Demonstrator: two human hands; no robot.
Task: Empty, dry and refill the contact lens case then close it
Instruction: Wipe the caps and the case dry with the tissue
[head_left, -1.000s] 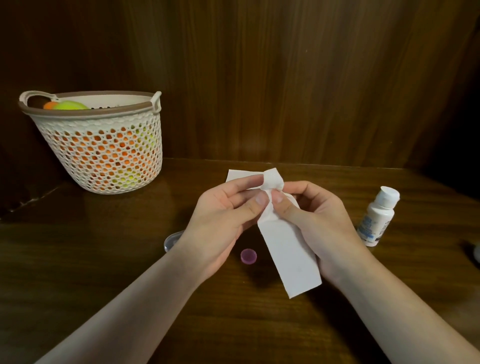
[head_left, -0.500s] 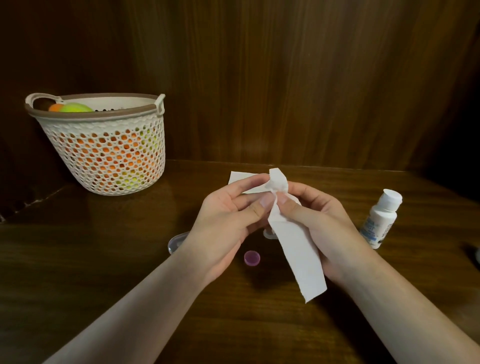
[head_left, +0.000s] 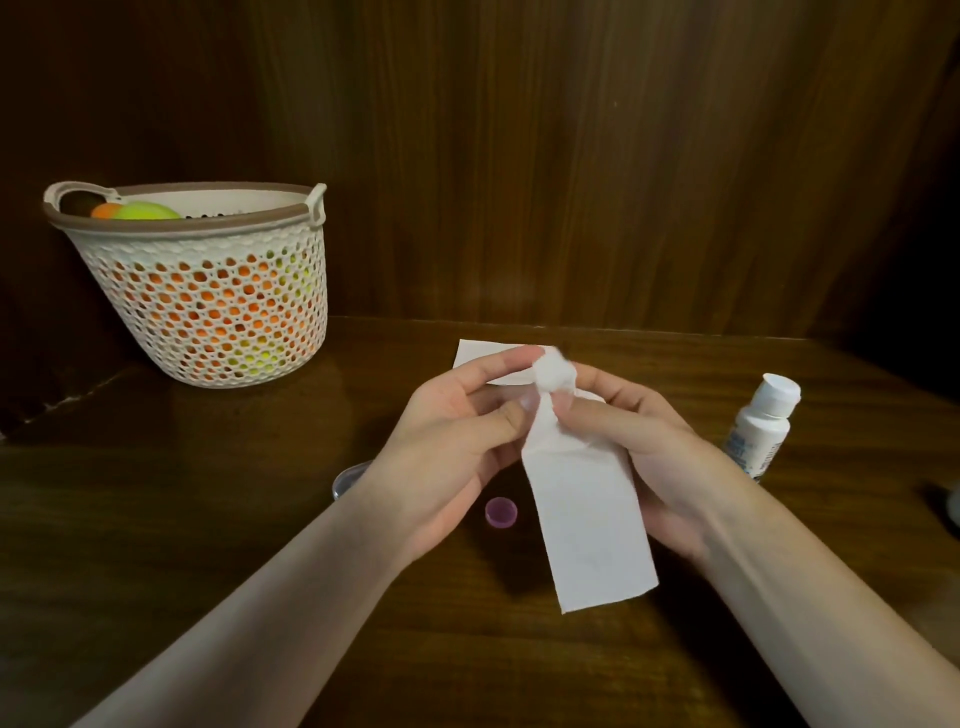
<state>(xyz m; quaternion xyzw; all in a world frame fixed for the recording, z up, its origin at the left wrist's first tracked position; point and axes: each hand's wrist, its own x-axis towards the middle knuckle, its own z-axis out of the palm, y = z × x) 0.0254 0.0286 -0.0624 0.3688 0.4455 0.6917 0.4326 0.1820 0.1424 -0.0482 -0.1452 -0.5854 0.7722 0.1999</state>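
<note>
Upper left there's a lattice basket (head_left: 208, 306) of orange and yellow balls. Mid-frame, the left hand (head_left: 441, 452) and right hand (head_left: 639, 447) both pinch a white tissue strip (head_left: 587, 525) bunched at their fingertips; any lens case there is hidden. Purple cap (head_left: 501, 512) sits below them, solution bottle (head_left: 761, 426) far right.

Two hands, left (head_left: 441, 457) and right (head_left: 639, 447), pinching a white tissue strip (head_left: 582, 509) above a wooden table (head_left: 208, 519), pink cap (head_left: 501, 512) below

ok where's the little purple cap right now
The purple cap lies on the table, low centre, under the left hand, just left of the hanging tissue.
</note>
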